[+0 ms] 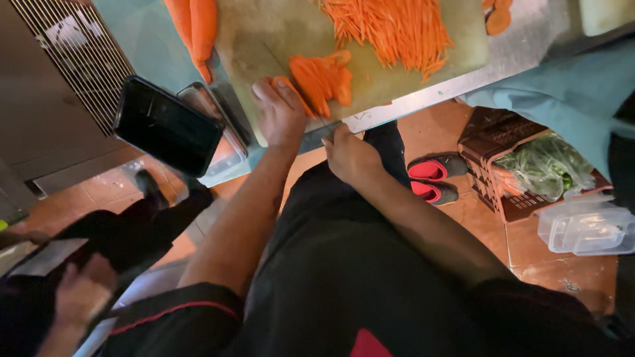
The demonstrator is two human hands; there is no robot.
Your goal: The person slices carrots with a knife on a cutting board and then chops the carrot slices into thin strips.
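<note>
The cutting board looks like matt, scuffed pale plastic. At its five o'clock the counter edge is brushed, shiny metal. At eight o'clock a glossy black tray overhangs. Far right, clear smooth plastic containers sit on rough terracotta floor tiles.

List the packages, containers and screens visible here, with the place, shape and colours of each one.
Phone screen: dark, rectangular, rounded corners, left of the left hand, tilted over a metal tray.
Plastic bag of greens: clear, crumpled, inside a brown crate on the floor, right.
Plastic containers: clear, rectangular, stacked beside the crate.
No labels or signs show.
</note>
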